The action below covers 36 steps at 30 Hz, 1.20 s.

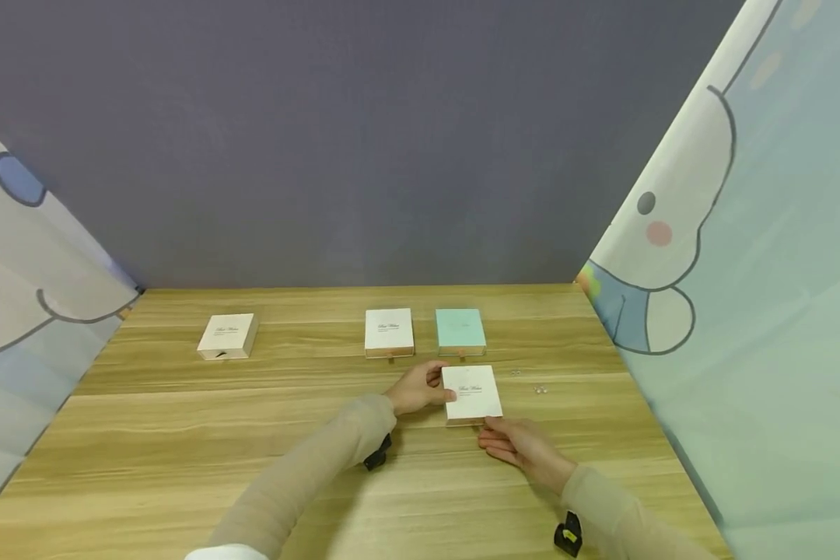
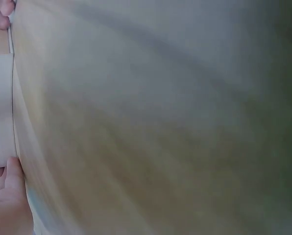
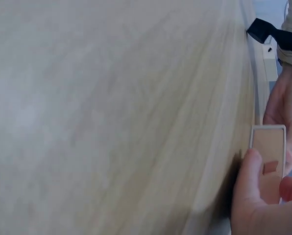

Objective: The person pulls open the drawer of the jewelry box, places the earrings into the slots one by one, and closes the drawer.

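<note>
A: Which container is being handled?

B: A white box [image 1: 472, 391], held right of the middle of the table [image 1: 308, 482]. Its left side is clamped by the left grip [image 1: 418, 387], and its front right corner is pinched by the right grip [image 1: 526, 449]. Whether it is lifted cannot be told.

A: And its contents?

B: They are hidden. In the right wrist view, a brown end with a small tab [image 3: 271, 167] is seen, framed by a pale rim.

A: What of the other containers?

B: A middle box [image 1: 388, 330] and a teal box [image 1: 460, 328] are set side by side just behind, a narrow gap left between them. A far box [image 1: 228, 334] is placed well apart at the left. Their insides are hidden too.

A: How are the edges and the room?

B: All three are placed near the rear edge, by the grey backdrop [image 1: 364, 155]. A broad stretch of wood is left between far box and middle box. Between the held box and the right edge, some tiny trinkets [image 1: 540, 390] are laid, too small to be made out.
</note>
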{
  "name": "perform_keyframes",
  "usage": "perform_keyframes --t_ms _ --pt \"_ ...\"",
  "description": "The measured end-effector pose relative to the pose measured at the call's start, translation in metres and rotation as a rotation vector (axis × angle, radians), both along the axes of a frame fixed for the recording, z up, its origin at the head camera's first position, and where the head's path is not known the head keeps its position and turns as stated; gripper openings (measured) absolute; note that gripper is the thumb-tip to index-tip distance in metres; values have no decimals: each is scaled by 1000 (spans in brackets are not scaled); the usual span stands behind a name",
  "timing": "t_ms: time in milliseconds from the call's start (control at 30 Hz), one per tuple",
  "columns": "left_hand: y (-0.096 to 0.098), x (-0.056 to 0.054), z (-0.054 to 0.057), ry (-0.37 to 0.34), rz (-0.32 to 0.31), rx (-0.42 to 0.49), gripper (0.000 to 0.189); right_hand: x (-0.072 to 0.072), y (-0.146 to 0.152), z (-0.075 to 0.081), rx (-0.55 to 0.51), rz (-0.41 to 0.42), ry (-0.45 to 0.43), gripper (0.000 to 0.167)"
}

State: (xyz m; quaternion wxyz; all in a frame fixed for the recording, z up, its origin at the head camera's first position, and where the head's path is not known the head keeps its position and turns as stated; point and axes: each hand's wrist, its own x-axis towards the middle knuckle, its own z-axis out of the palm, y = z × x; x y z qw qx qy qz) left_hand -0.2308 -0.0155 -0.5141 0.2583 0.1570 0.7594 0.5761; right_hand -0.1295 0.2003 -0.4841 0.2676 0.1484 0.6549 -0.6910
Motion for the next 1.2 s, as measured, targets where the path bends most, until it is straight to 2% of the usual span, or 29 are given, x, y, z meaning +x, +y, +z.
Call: perform_keyframes --t_ms 133,367,500,633,700,833,867,933,967,1067,1200 --pt "0 0 0 0 -2 -8 72 -3 -6 -2 -61 -13 -40 35" --pt "1 1 4 -10 10 9 69 -6 -11 -2 -157 -44 -97 39" --pt "3 0 4 -13 10 11 69 -7 -10 -2 -197 -51 -107 36" --pt "2 0 3 -4 5 4 70 -6 -9 -4 -187 -2 -83 31" --pt "0 6 11 -10 9 8 69 -6 -10 -6 -181 16 -73 30" --pt "0 10 11 -20 11 9 69 -4 -10 -7 -212 13 -91 27" --pt "1 9 11 -19 9 8 69 -4 -9 -6 -215 17 -90 26" --pt "2 4 1 -5 4 6 71 -4 -8 -6 -219 29 -85 26" --pt "3 3 0 -3 2 6 72 -4 -8 -6 -215 33 -78 27" --pt "2 1 0 4 1 13 71 -6 -9 -7 -188 41 -58 30" --pt "1 2 3 -4 3 5 69 -4 -15 -10 -117 0 -27 32"
